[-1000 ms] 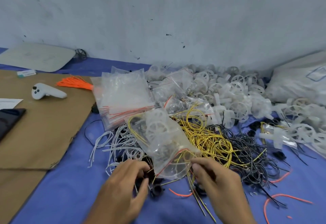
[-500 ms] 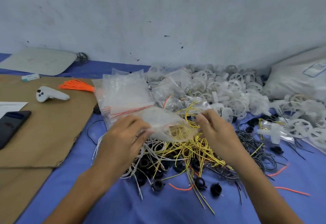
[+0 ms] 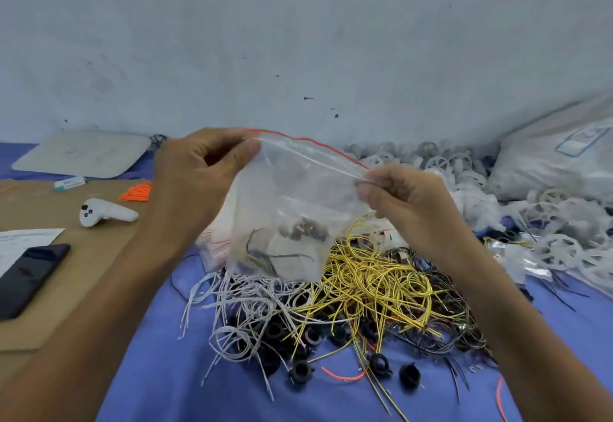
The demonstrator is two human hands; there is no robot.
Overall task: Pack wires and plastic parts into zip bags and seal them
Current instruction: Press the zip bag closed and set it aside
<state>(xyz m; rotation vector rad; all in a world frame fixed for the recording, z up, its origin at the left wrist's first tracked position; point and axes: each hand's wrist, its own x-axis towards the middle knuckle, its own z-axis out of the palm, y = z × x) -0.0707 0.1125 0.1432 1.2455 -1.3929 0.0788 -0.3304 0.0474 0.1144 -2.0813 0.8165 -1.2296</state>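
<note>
I hold a clear zip bag (image 3: pixel 292 202) with a red top line upright in the air over the pile. My left hand (image 3: pixel 199 176) pinches its top left corner and my right hand (image 3: pixel 401 196) pinches the zip strip at the top right. Inside the bag lie a white plastic part, dark pieces and a few wires at the bottom. Below it spread yellow wires (image 3: pixel 371 275), white wires (image 3: pixel 245 302), black wires (image 3: pixel 447 305) and black plastic rings (image 3: pixel 300 372) on the blue cloth (image 3: pixel 172 372).
White plastic wheels (image 3: pixel 464 172) are heaped along the wall at the right, beside a big white sack (image 3: pixel 557 156). A stack of zip bags (image 3: pixel 215 249) lies behind the held bag. On the cardboard (image 3: pixel 66 289) at left lie a white controller (image 3: pixel 106 212), a phone (image 3: pixel 30 279) and orange wires (image 3: pixel 136 192).
Both hands have lifted the bag from the pile up to the height of the wall and turned it upright; they now hold its top edge at both ends.
</note>
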